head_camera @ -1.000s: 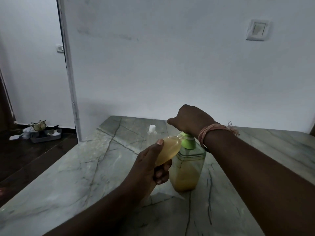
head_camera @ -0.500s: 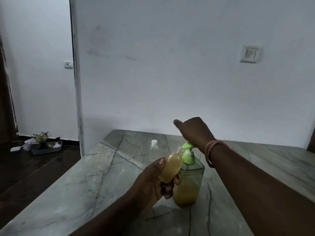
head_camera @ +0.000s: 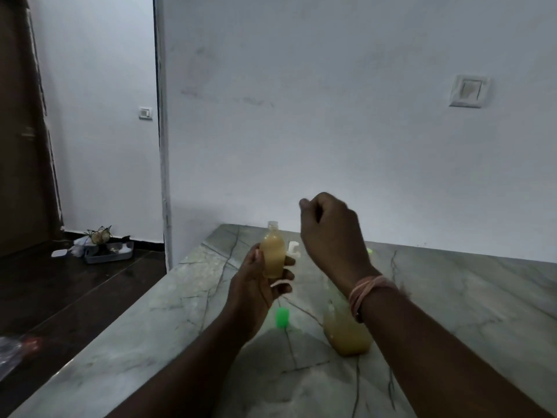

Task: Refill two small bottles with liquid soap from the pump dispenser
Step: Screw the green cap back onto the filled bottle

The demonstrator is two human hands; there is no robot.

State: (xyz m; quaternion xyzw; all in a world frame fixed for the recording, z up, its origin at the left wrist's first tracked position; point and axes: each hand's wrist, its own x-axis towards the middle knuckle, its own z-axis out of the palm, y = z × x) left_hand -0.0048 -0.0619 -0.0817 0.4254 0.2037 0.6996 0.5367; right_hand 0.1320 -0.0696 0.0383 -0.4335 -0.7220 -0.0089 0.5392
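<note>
The left hand [head_camera: 256, 285] is wrapping thumb and fingers around the lower body of a small bottle [head_camera: 272, 256], holding it upright and clear of the table [head_camera: 452, 297]; the bottle's mouth is uncapped and amber soap is filling it almost to the shoulder. The right hand [head_camera: 330, 233] is hanging above the dispenser [head_camera: 346, 336], fingers loosely curled in on nothing, touching neither bottle nor pump. The dispenser is standing on the table just right of the held bottle, and the wrist is hiding its pump head. A second small bottle [head_camera: 294, 248], white-capped, is standing just behind the held one, mostly hidden. A green cap [head_camera: 282, 317] is sitting on the table just left of the dispenser. The full bottle probably handles light, its thin plastic wall likely yielding, so a hard squeeze could push soap out of the open neck; gripping low on the body, gently, looks safest. Any soap on the wall would make it slippery.
</note>
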